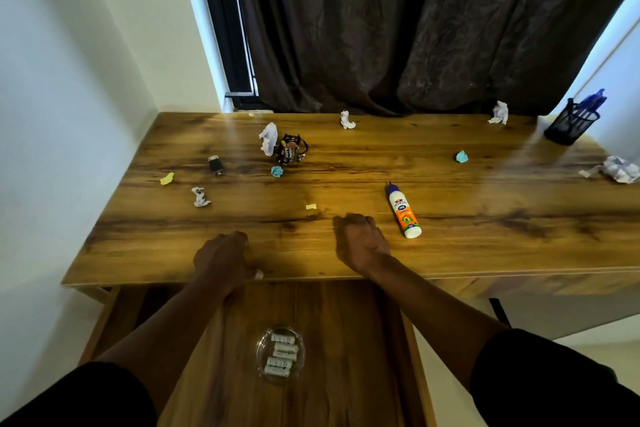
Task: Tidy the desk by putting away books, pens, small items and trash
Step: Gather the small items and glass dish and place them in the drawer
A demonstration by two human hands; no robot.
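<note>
With both the left hand (221,255) and right hand (360,241) curled closed, empty (apparently), the glue bottle (404,211) lying just beside the right risked rolling if nudged.

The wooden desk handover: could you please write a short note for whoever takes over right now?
Left hand is curled at the front edge of the wooden desk; right hand rests as a fist on the top. I cannot tell whether either holds anything.
Done: blue pens stand in the black mesh holder; white batteries sit in the round glass dish in the open drawer.
Left: the white glue bottle lying beside the right hand, the brown snack wrapper, the small black lighter-like item, and the white, blue and yellow crumpled scraps scattered across the top.
</note>
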